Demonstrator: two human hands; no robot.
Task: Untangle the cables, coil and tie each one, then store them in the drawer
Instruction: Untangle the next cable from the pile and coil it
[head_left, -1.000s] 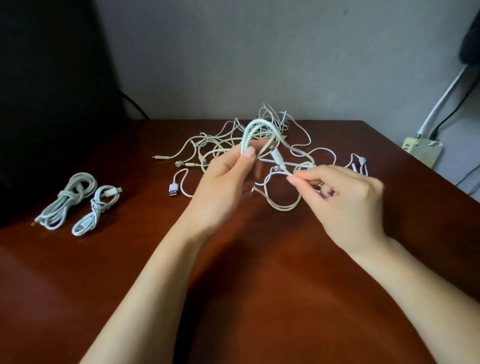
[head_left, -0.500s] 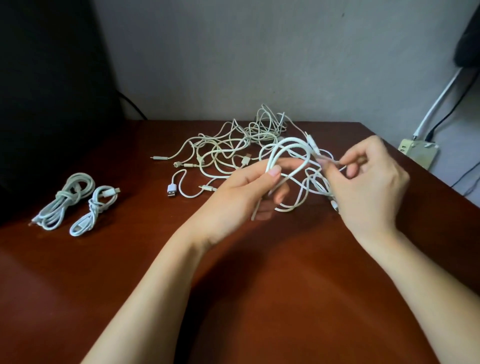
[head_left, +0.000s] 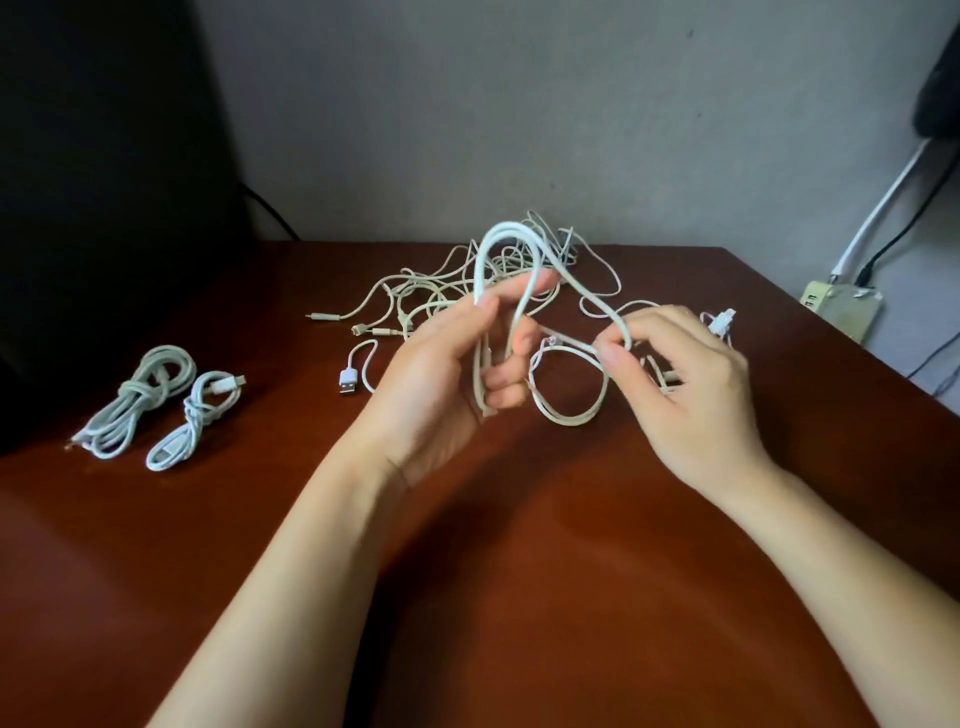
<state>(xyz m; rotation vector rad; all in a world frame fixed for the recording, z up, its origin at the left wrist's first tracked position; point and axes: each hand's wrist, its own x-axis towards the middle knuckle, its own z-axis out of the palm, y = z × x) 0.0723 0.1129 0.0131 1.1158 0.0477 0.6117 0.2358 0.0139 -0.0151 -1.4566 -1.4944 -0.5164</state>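
Left hand (head_left: 441, 374) grips one doubled white cable (head_left: 498, 234) raised over the table (head_left: 519, 597); right hand (head_left: 691, 384) pinches its trailing strand; one tangle (head_left: 447, 291) lies behind; two tied coils sit far left, larger coil (head_left: 137, 400) just beside smaller coil (head_left: 200, 421); USB plug (head_left: 349, 385) markings too small to read

Both forearms (head_left: 322, 545) are bare right down to the wrists, slim and smooth. The left hand (head_left: 436, 384) and the right hand (head_left: 691, 395) have long, slender fingers (head_left: 524, 283), and the nails (head_left: 487, 301) are short, plain and neatly rounded.
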